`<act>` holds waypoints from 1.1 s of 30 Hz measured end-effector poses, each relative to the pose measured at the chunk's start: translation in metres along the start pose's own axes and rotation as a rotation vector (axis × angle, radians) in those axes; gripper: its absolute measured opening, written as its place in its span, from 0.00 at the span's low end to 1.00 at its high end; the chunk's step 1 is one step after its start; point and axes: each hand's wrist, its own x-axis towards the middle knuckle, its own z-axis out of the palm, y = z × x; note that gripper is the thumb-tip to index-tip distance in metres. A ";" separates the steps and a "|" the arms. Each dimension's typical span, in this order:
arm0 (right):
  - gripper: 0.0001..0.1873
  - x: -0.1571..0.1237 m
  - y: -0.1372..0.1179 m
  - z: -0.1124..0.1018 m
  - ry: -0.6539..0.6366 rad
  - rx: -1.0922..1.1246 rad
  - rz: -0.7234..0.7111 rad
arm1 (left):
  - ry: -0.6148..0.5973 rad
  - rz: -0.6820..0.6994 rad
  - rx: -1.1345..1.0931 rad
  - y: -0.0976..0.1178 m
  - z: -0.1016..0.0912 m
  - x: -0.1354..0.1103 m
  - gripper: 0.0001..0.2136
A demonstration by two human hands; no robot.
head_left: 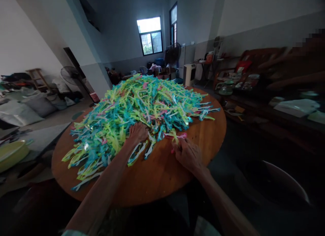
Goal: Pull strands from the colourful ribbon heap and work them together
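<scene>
A big heap of thin plastic strips (142, 100) in yellow-green, blue, pink and white covers much of a round wooden table (162, 181). My left hand (138, 132) reaches into the near side of the heap, its fingertips hidden among the strips. Beside it, a few looped strips (138, 153) lie on the bare wood. To the right, my right hand (188, 153) is closed on a small bunch of yellow and pink strips (175, 137) at the heap's front edge. How the bunch is joined cannot be made out.
A person's arm (291, 82) shows at the right, over a dark low table bearing a glass jug (226, 88) and white paper (297, 107). A yellow basin (14, 154) and white sacks (19, 110) are at the left. A standing fan (69, 75) is by the pillar.
</scene>
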 end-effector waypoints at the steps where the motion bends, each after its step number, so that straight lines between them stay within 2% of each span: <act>1: 0.18 0.000 0.000 0.000 -0.004 0.000 -0.007 | -0.010 -0.016 0.012 0.000 0.002 0.000 0.11; 6: 0.17 0.000 -0.002 -0.002 -0.034 -0.030 -0.019 | -0.030 -0.079 0.031 -0.004 0.005 -0.004 0.12; 9: 0.17 0.001 -0.001 -0.003 -0.061 -0.008 -0.032 | 0.019 -0.134 0.025 -0.008 -0.001 -0.011 0.15; 12: 0.19 -0.001 -0.003 -0.005 -0.045 0.049 -0.036 | 0.077 -0.141 -0.010 -0.013 -0.012 -0.027 0.16; 14: 0.19 -0.006 -0.007 -0.008 0.027 0.120 -0.037 | 0.088 -0.062 -0.071 -0.012 -0.019 -0.043 0.14; 17: 0.20 -0.016 -0.017 -0.016 0.146 0.352 -0.117 | 0.086 0.167 -0.227 0.000 -0.028 -0.073 0.09; 19: 0.22 -0.023 -0.023 -0.023 0.136 0.572 -0.199 | 0.039 0.342 -0.330 0.014 -0.032 -0.094 0.09; 20: 0.22 -0.026 -0.024 -0.027 0.093 0.678 -0.228 | -0.004 0.413 -0.368 0.023 -0.034 -0.105 0.09; 22: 0.19 -0.032 -0.022 -0.036 -0.100 0.846 -0.269 | -0.090 0.501 -0.418 0.040 -0.036 -0.123 0.10; 24: 0.12 -0.039 -0.015 -0.042 -0.350 0.955 -0.264 | -0.164 0.517 -0.432 0.053 -0.038 -0.136 0.08; 26: 0.13 -0.048 -0.004 -0.046 -0.502 1.022 -0.207 | -0.241 0.529 -0.450 0.061 -0.037 -0.139 0.07; 27: 0.13 -0.053 0.002 -0.047 -0.486 1.028 -0.169 | -0.254 0.541 -0.462 0.063 -0.036 -0.135 0.07; 29: 0.13 -0.060 0.013 -0.046 -0.297 0.965 -0.113 | -0.193 0.585 -0.463 0.066 -0.032 -0.117 0.10; 31: 0.14 -0.065 0.021 -0.042 -0.041 0.780 -0.098 | -0.083 0.670 -0.367 0.069 -0.025 -0.089 0.15; 33: 0.15 -0.066 0.025 -0.037 0.076 0.503 -0.090 | -0.055 0.802 -0.188 0.072 -0.016 -0.059 0.21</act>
